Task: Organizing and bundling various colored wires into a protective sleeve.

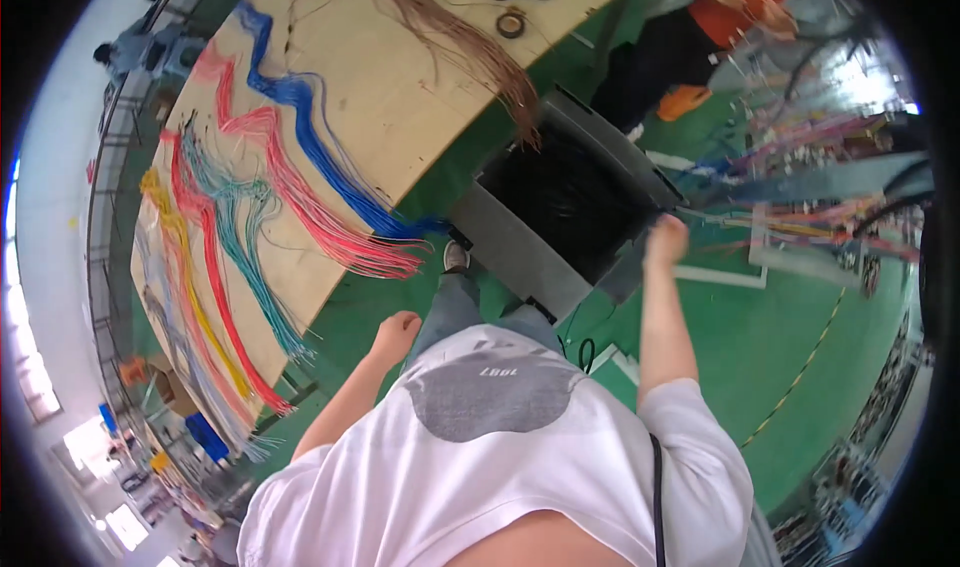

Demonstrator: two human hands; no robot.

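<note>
My right hand [668,239] is raised at the right edge of a dark grey open bin [520,242]. Its fingers look closed, and what they hold, if anything, is hidden. Thin wires pass close by it toward a blurred rack of coloured wires [830,222]. Beside my left thigh, my left hand [400,332] hangs with its fingers curled and nothing visible in them. Nearest to it on the wooden table [380,97] lie a pink wire bundle [310,212] and a blue wire bundle [315,137], their ends reaching past the table edge.
More wire bundles spread over the table: teal [245,217], red [208,237], yellow [180,237] and brown [450,32]. Several black tape rolls [510,24] sit near its far edge. Another person [725,17] is beyond the bin. White frame pieces [720,277] lie on the green floor [740,357].
</note>
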